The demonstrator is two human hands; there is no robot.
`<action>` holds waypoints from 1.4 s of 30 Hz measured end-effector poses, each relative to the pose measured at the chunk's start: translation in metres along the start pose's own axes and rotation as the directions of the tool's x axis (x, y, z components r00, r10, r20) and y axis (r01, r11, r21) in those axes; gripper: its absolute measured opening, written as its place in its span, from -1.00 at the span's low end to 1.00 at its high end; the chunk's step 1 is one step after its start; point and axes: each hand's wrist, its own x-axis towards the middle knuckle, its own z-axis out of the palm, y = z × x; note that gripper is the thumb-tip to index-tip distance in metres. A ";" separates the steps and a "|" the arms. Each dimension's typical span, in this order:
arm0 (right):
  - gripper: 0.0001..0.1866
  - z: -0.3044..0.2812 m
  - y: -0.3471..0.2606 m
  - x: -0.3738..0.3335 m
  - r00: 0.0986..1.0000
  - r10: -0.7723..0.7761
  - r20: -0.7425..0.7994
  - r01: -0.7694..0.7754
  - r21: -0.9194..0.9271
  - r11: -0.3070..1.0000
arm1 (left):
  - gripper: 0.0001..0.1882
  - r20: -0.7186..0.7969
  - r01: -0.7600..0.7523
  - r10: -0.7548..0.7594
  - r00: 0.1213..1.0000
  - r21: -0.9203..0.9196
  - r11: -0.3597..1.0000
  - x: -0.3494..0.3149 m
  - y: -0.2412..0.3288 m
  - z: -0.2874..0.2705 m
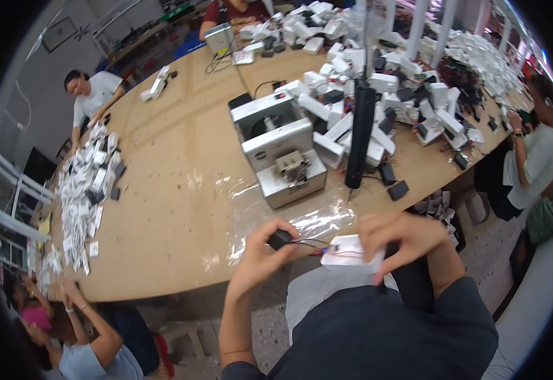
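Observation:
My left hand (265, 250) pinches a small black rectangular block (279, 239) between thumb and fingers. Dark wires (311, 242) run from that block to a white plastic casing (349, 252), which also has thin red wires on it. My right hand (398, 235) is blurred at the casing's right end, its fingers bent over it, and part of the casing is hidden beneath them. Both hands are over the near table edge, above my lap. Just beyond them, a grey metal machine (282, 152) with a red switch stands on the table.
A black electric screwdriver (360, 136) hangs upright right of the machine. White casings and black blocks form a large heap (384, 82) at the back right. Another pile of white parts (86, 190) lies at the left. Other people sit around the brown table (175, 190).

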 end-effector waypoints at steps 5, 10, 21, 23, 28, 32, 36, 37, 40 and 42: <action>-0.76 0.092 0.049 0.029 0.992 0.042 -0.120 -0.095 -0.476 0.874 | -0.65 0.024 -0.047 0.041 0.999 0.565 0.824 -0.023 -0.014 -0.054; -0.70 0.107 0.058 0.039 0.981 0.056 -0.186 -0.145 -0.511 0.847 | -0.46 0.106 -0.167 0.130 0.986 0.713 0.681 -0.028 -0.002 -0.046; -0.41 0.085 0.070 0.046 0.951 0.147 -0.274 -0.247 -0.377 0.893 | -0.66 -0.006 -0.069 0.083 0.997 0.483 0.873 -0.005 -0.011 -0.014; -0.35 0.085 0.072 0.046 0.954 0.146 -0.263 -0.244 -0.391 0.887 | -0.69 -0.041 -0.102 0.150 0.988 0.556 0.825 -0.008 -0.012 -0.005; -0.37 0.085 0.073 0.045 0.956 0.122 -0.267 -0.226 -0.403 0.887 | -0.76 -0.075 -0.175 0.255 0.964 0.543 0.821 -0.011 -0.012 0.020; -0.40 0.092 0.084 0.036 0.934 0.150 -0.324 -0.241 -0.263 0.934 | -0.74 -0.099 -0.099 0.191 0.977 0.583 0.807 -0.009 -0.014 0.021; -0.33 0.098 0.091 0.023 0.828 0.354 -0.434 -0.303 0.184 0.935 | -0.84 -0.091 0.011 0.057 0.994 0.610 0.792 -0.007 -0.007 0.024; -0.28 0.088 0.091 0.023 0.886 0.139 -0.442 -0.219 -0.135 0.966 | -0.84 -0.094 0.037 0.028 0.995 0.626 0.779 -0.007 -0.007 0.025; -0.28 0.070 0.086 0.012 0.761 -0.292 -0.579 -0.241 -0.670 0.703 | -0.83 -0.117 0.043 0.040 0.992 0.632 0.774 -0.007 -0.007 0.026; -0.41 0.049 0.096 0.019 0.381 -0.377 -0.844 -0.396 -0.518 0.758 | -0.83 -0.119 0.047 0.039 0.992 0.643 0.764 -0.006 -0.007 0.030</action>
